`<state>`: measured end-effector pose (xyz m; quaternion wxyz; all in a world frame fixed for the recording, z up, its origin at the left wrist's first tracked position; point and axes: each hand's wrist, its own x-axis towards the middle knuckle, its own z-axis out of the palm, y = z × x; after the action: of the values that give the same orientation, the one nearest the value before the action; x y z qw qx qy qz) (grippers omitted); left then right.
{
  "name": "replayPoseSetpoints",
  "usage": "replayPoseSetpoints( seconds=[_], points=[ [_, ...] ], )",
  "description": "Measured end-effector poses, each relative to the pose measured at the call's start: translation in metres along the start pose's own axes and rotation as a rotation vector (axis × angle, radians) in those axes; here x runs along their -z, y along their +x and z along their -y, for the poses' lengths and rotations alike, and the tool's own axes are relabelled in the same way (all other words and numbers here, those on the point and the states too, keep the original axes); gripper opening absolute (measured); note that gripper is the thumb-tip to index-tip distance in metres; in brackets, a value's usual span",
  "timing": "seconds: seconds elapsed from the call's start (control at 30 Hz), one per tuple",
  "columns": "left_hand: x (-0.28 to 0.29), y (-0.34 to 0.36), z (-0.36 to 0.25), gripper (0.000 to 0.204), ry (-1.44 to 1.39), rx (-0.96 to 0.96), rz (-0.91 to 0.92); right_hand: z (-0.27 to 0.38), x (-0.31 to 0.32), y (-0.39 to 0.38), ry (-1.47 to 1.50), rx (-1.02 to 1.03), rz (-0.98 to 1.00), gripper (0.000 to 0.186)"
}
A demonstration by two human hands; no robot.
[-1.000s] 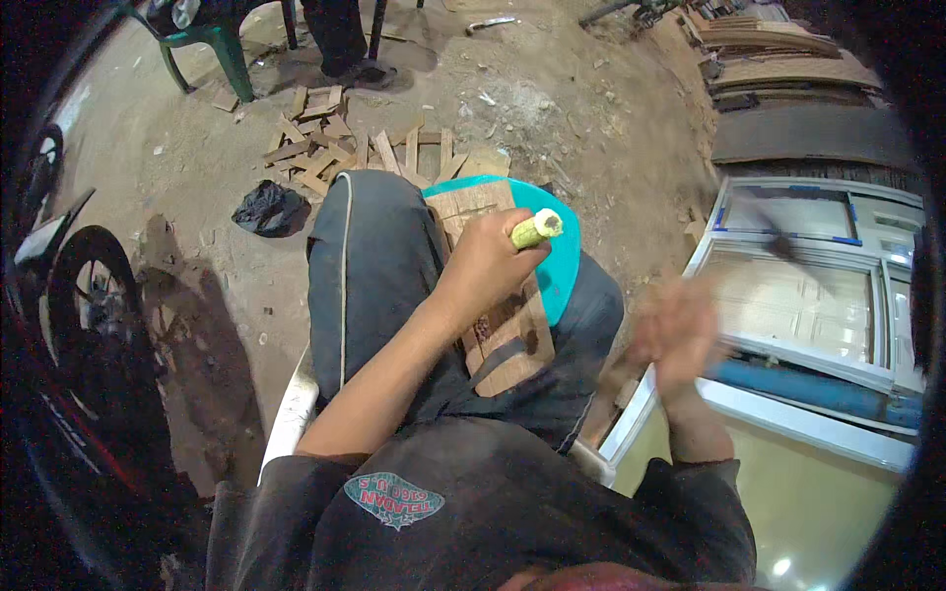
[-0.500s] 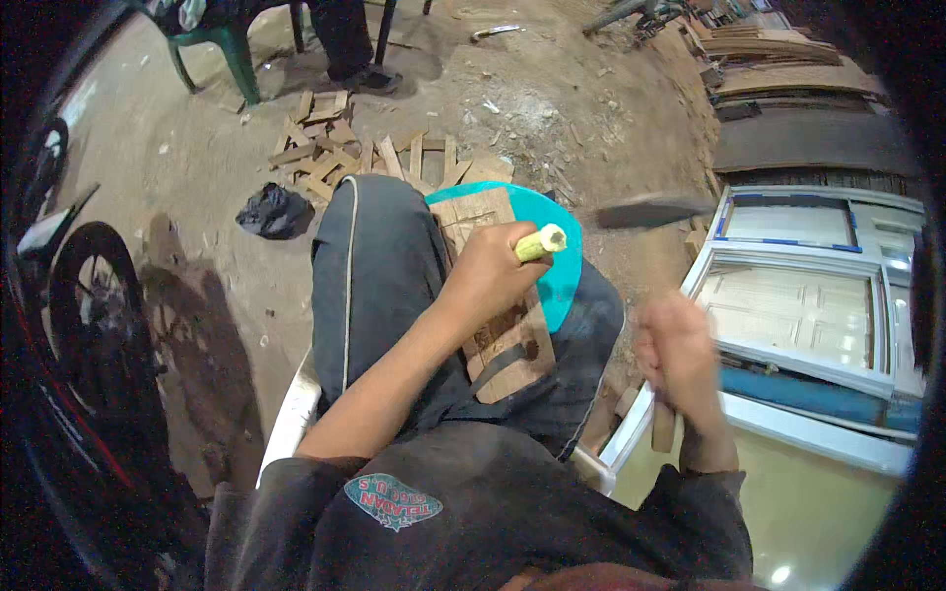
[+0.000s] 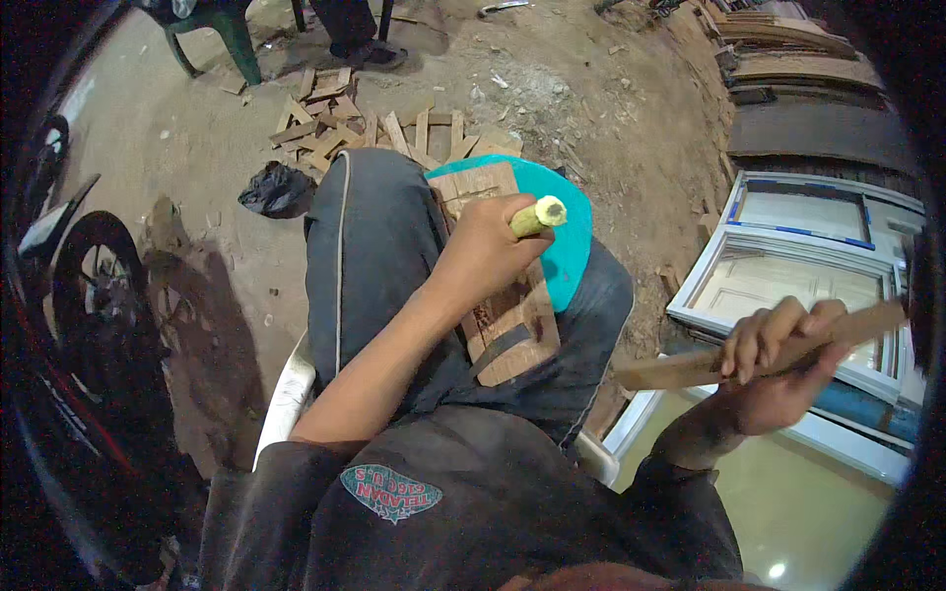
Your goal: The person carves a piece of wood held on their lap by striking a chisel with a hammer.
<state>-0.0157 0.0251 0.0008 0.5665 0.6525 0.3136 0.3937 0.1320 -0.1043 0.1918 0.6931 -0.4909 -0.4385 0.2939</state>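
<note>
My left hand (image 3: 483,241) is closed round the yellow handle of a chisel (image 3: 537,217), whose blade is hidden beneath the fist. Under that hand a brown wooden board (image 3: 517,364) with carved hollows lies across my thighs. A dark strap (image 3: 501,352) crosses the board's near end, and a turquoise flat piece (image 3: 567,227) shows under its far end. Out to the right, my right hand (image 3: 783,364) grips the flat wooden handle of a hammer (image 3: 680,372). The hammer's head is lost in the dark at the picture's right edge.
White panelled frames (image 3: 798,266) lie close on my right, with stacked boards (image 3: 818,128) beyond. Wood offcuts (image 3: 330,123) and a black plastic bag (image 3: 276,190) are on the dirt floor ahead. A motorbike (image 3: 89,286) stands left; a person's foot (image 3: 370,54) and a green chair (image 3: 222,44) are farther off.
My right hand has swung outward to the right with the hammer, turning its handle from upright to nearly level. My left hand keeps the chisel at the same place on the board.
</note>
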Motion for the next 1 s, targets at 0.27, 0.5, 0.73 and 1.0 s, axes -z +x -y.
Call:
replayPoseSetpoints(
  seconds=[0.27,0.5,0.73,1.0],
  points=[
    [0.012,-0.005,0.002,0.019,0.045,0.094,0.001,-0.060,0.010,-0.026,-0.627,-0.826,-0.123,0.036],
    [0.013,-0.010,-0.001,0.013,-0.102,0.135,0.036,0.006,-0.007,-0.005,0.074,-0.010,0.286,0.033],
    [0.021,-0.017,0.006,0.014,-0.107,0.049,-0.014,-0.040,-0.008,-0.022,-0.895,-0.414,0.331,0.027],
    [0.016,-0.016,0.005,0.016,-0.105,0.066,-0.020,-0.023,-0.023,-0.017,0.117,-0.120,0.198,0.030]
  ],
)
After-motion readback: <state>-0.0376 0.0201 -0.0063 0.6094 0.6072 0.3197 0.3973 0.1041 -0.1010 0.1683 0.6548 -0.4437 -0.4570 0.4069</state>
